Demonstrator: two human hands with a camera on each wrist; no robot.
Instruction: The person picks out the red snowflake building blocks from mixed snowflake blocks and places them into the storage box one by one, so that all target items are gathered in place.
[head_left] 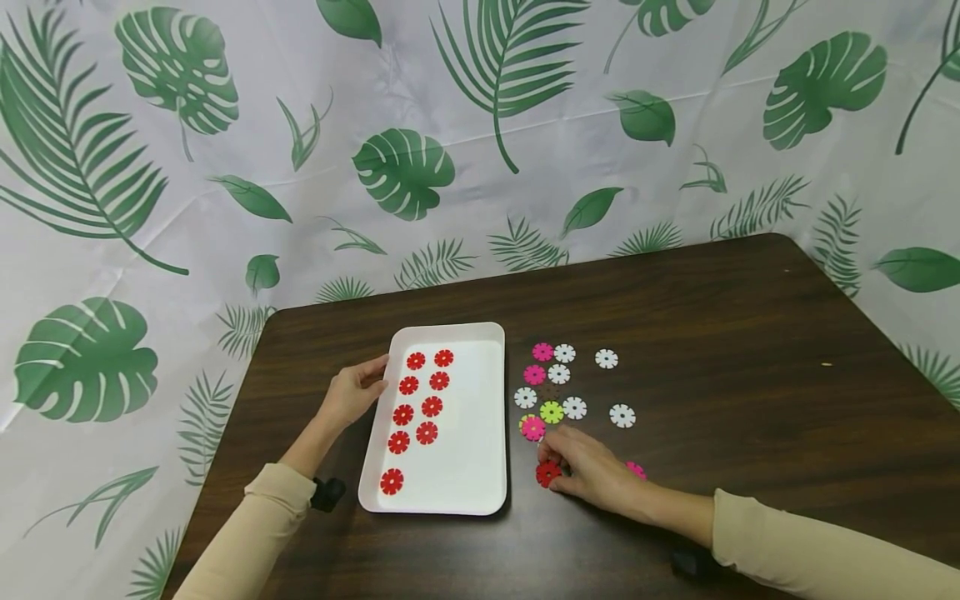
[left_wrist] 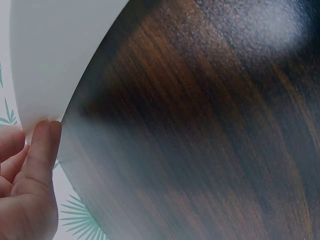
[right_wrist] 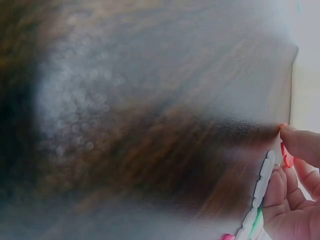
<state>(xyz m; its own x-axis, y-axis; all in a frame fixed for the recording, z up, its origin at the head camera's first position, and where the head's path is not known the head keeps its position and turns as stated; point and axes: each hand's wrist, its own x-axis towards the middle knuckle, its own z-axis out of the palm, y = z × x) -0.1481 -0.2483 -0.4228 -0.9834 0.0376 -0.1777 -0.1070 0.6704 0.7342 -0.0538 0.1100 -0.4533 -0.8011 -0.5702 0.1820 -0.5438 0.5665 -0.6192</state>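
Head view: a red disc lies near the table's front edge, pinched by the right hand's curled fingers. The left hand grips the tray's left rim. A loose pinch could drop the disc among the other discs.

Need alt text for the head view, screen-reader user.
A person's right hand pinches a red flower-shaped plastic disc on a dark wooden table, while the left hand holds the edge of a white rectangular tray containing nine red discs in two columns. Loose pink, white and green discs lie right of the tray.
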